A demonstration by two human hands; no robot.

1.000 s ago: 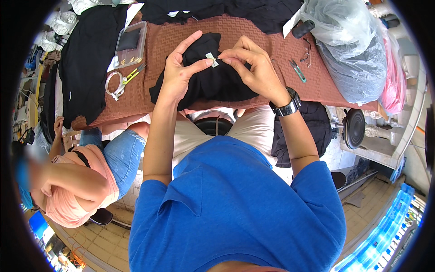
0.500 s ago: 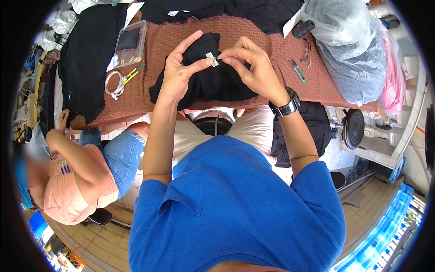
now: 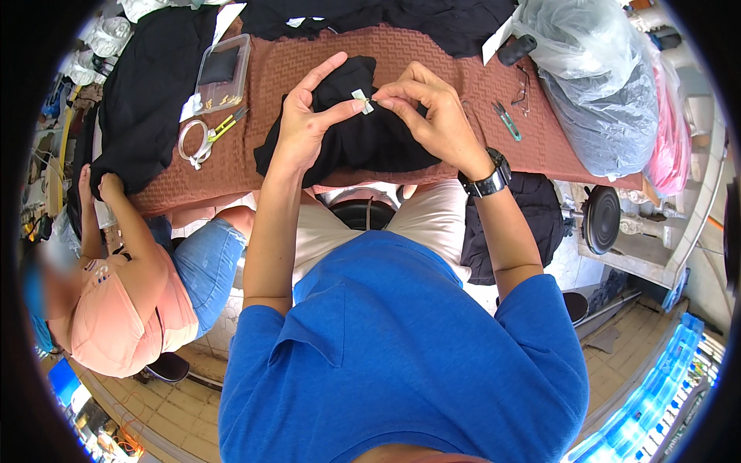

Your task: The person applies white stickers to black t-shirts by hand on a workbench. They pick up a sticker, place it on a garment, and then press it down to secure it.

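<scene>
A piece of black cloth (image 3: pixel 347 143) lies bunched at the table's near edge, with a small white label (image 3: pixel 362 99) standing out on it. My left hand (image 3: pixel 305 116) has its thumb pressed on the label and its index finger stretched up; its other fingers are mostly hidden by the cloth. Thumb and index finger of my right hand (image 3: pixel 428 108) are pinched together just right of the label. What lies in that pinch is too small to make out. A black watch (image 3: pixel 490 179) is on my right wrist.
A clear plastic box (image 3: pixel 224 73), yellow-handled snips (image 3: pixel 225 126) and a white ring (image 3: pixel 193 144) lie to the left. Green snips (image 3: pixel 506 121), glasses (image 3: pixel 523 91) and filled plastic bags (image 3: pixel 598 92) are on the right. At left, a co-worker (image 3: pixel 139 301) holds more black cloth (image 3: pixel 147 100).
My hands have hardly moved; the label tilts slightly differently. The co-worker on the left has raised both hands to the black cloth's edge and pulled it leftward.
</scene>
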